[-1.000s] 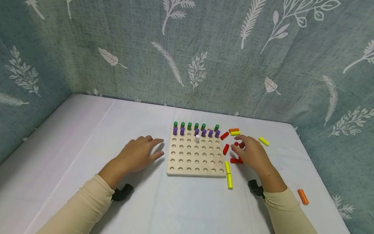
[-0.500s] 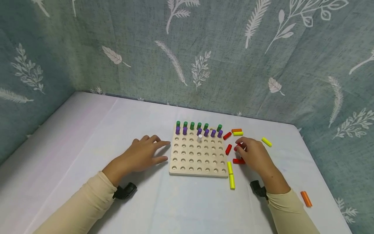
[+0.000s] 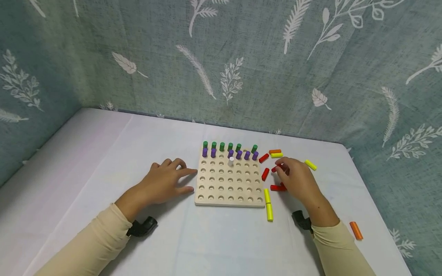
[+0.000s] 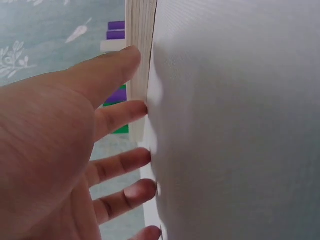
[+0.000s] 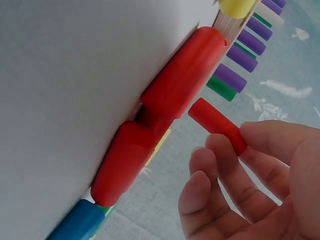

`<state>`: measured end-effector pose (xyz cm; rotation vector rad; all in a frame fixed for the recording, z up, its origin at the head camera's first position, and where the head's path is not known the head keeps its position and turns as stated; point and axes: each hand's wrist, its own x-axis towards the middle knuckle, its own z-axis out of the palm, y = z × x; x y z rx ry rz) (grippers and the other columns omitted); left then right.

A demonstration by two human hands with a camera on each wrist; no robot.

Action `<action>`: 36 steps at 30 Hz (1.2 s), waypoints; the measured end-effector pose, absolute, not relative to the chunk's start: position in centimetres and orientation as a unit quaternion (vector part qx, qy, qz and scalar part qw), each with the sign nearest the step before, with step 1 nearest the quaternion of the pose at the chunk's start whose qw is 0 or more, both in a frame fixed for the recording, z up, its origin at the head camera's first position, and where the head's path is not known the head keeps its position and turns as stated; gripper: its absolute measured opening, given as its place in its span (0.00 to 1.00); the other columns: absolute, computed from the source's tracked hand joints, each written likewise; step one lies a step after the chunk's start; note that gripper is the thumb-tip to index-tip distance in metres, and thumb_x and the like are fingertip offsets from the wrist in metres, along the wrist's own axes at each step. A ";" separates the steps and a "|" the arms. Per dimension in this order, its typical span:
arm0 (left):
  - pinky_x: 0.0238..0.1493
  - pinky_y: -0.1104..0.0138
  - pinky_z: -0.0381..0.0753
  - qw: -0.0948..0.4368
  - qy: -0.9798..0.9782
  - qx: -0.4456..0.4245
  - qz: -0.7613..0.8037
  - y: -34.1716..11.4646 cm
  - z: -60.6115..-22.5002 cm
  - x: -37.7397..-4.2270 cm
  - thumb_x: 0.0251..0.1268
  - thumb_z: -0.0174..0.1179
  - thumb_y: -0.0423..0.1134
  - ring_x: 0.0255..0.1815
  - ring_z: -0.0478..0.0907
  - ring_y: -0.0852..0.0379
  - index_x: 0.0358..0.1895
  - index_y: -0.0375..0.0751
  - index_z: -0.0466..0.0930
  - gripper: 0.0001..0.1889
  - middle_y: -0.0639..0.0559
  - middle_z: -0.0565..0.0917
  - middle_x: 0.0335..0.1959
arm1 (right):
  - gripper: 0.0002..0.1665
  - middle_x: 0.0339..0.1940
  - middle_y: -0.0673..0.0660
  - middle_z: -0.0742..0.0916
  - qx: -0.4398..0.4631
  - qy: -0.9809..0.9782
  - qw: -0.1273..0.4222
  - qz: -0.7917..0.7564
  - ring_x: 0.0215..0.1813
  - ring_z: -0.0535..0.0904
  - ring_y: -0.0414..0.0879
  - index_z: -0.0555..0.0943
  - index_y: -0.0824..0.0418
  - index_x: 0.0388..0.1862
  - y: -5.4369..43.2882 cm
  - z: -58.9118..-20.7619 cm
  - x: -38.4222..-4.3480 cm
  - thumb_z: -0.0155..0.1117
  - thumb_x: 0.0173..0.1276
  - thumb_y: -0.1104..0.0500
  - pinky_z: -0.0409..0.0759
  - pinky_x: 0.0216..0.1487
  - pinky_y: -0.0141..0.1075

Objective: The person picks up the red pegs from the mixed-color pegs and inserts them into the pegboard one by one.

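A wooden pegboard (image 3: 229, 205) has a far row of green pegs (image 3: 222, 147), then a row of purple pegs (image 3: 239, 155) with a gap in it. One white peg (image 3: 231, 161) stands just in front of the purple ones. My left hand (image 3: 159, 184) lies at the board's left edge, fingers spread, with index fingertip and thumb right by the side. To the right of the board, my right hand (image 3: 296, 178) pinches a red peg (image 5: 217, 125) between thumb and fingers. The right wrist view shows this peg raised, near other red pegs (image 5: 185, 72).
Loose red pegs (image 3: 265, 174) lie along the board's right side. Two yellow pegs (image 3: 269, 212) sit end to end nearer me. An orange peg (image 3: 274, 151) lies behind, another orange peg (image 3: 356, 230) far right. A blue peg (image 5: 77, 222) shows in the right wrist view.
My right hand has closed its thumb and fingers on a red peg and raised it from the group. The left hand's fingers have come closer to the board's left edge.
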<state>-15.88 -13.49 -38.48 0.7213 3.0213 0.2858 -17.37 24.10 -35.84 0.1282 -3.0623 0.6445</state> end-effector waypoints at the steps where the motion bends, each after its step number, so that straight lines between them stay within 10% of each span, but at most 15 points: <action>1: 0.48 0.44 0.73 0.010 0.969 0.231 0.091 -13.5 -38.5 -15.9 0.62 0.64 0.62 0.55 0.75 0.45 0.63 0.62 0.80 0.27 0.52 0.77 0.56 | 0.16 0.43 0.60 0.88 0.041 -0.977 0.008 0.208 0.40 0.79 0.50 0.82 0.62 0.55 24.0 -35.8 -17.3 0.63 0.72 0.57 0.86 0.40 0.40; 36: 0.55 0.42 0.71 0.006 0.972 0.214 0.102 -12.7 -38.6 -15.8 0.62 0.62 0.67 0.61 0.73 0.40 0.73 0.60 0.68 0.38 0.45 0.78 0.60 | 0.13 0.41 0.52 0.87 0.133 -0.962 0.076 0.227 0.38 0.80 0.44 0.84 0.60 0.52 21.1 -34.2 -14.7 0.65 0.71 0.59 0.82 0.38 0.36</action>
